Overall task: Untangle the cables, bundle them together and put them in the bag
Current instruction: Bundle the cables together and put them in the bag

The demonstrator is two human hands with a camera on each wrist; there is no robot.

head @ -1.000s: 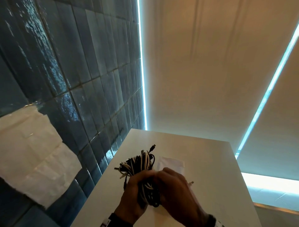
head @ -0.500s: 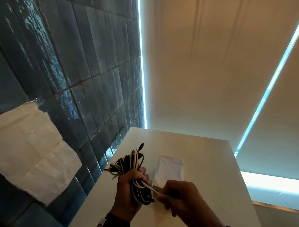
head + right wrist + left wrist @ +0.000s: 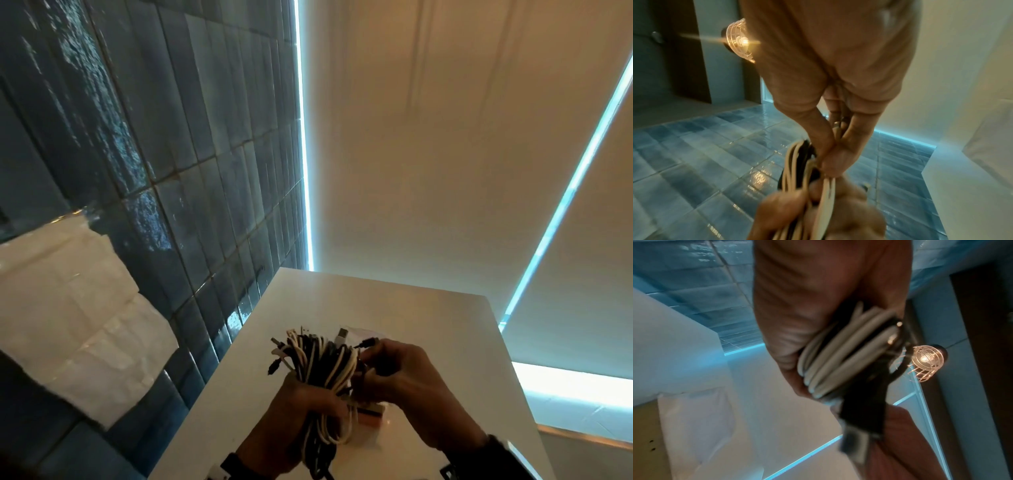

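1. Blue tiles (image 3: 144, 171) cover the wall left of one white table (image 3: 394, 308) in the head view. Above it, the left hand (image 3: 291, 414) is wrapped round one bundle (image 3: 322, 370) of black and white cables, too many to count. The right hand (image 3: 407, 387) pinches a cable end at the bundle's right side. One clear bag (image 3: 363, 331) lies on the table behind the bundle.

2. Left wrist: fingers curl round the white loops (image 3: 838, 356); one caged lamp (image 3: 927, 360) glows behind. The bag (image 3: 698, 421) lies flat on the table.

3. Right wrist: thumb and fingers (image 3: 838, 146) pinch a strand beside the loops (image 3: 797, 162). No writing is readable.
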